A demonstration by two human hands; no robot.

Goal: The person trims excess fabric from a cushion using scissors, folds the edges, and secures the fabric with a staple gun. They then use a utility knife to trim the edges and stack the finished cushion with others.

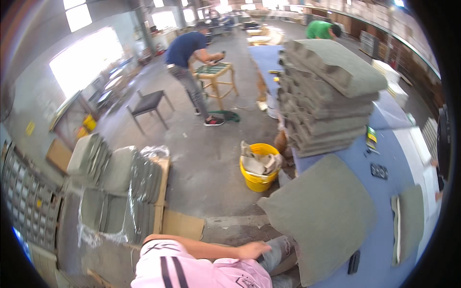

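Apparently between handling steps, the left hand point(254, 249) is blurred beside grey jeans point(277, 250), grip impossible to tell, right hand unseen, while a grey-green cushion point(326, 216) lies near right on a blue table point(397, 165), calling for a rightward reach.

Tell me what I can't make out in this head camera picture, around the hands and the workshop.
All in the head view:
Left hand: blurred, so whether its fingers hold anything is unclear.
Right hand: not visible, so its grip is unknown.
Yellow bucket: its bottom is covered by fabric scraps.
Person in green: hands hidden behind the cushion stack.
Dark tool over the wooden stool: too small to identify.
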